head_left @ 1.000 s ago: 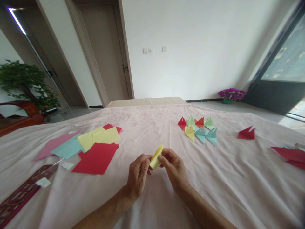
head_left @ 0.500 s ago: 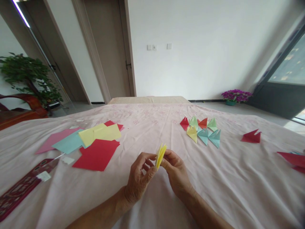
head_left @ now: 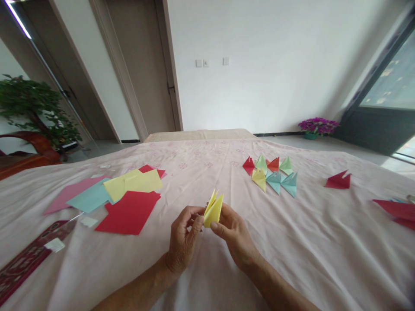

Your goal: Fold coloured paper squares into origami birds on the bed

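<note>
- Between left hand (head_left: 182, 239) and right hand (head_left: 239, 242): folded, pointed yellow paper (head_left: 214, 212);
- Grip: both hands pinch its lower part;
- Long axis: near upright, tips uppermost; neither hand clearly nearer.

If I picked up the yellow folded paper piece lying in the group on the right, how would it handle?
The yellow folded piece looks like thin paper, so probably very light. Its creased layers likely make it stiffer than a single sheet, though its narrow points could bend if pinched.
</note>
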The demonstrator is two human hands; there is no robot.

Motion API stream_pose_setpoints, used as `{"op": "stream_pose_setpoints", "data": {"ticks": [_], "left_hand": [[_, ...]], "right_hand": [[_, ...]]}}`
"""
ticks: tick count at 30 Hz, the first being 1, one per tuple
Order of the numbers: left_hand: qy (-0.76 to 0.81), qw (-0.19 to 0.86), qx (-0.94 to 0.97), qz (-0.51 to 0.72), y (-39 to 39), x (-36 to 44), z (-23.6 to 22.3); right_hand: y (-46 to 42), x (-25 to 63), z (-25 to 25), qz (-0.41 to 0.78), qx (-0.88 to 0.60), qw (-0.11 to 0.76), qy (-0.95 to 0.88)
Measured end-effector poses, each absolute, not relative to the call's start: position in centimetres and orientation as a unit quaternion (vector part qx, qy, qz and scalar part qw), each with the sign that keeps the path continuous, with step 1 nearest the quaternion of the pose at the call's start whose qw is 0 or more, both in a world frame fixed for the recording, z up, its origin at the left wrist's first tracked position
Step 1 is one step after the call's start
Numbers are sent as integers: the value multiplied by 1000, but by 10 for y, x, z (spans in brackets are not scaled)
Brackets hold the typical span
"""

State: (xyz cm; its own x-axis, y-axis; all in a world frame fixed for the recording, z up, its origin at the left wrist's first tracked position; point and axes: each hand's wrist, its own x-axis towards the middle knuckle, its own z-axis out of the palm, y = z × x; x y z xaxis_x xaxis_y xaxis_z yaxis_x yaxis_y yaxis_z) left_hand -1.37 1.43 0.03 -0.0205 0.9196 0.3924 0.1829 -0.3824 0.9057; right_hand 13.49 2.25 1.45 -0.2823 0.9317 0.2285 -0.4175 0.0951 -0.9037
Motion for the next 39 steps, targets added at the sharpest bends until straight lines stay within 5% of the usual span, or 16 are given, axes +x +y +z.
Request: {"op": "stream_pose_setpoints", "data": {"ticks": [10,19,31,39], "left_hand": [[487,299,603,556,19,-15,-5],[437,171,700,539,22,-21,-8],[407,253,642,599,22,-18,-10],[383,275,631,616,21,-18,-13]], "right_hand": [[27,136,6,611,-240,573,-490],[27,139,-6,421,-282,618,-601],[16,143,8,157,-335,604,-706],[14,144,12,126,-325,605,-716]]}}
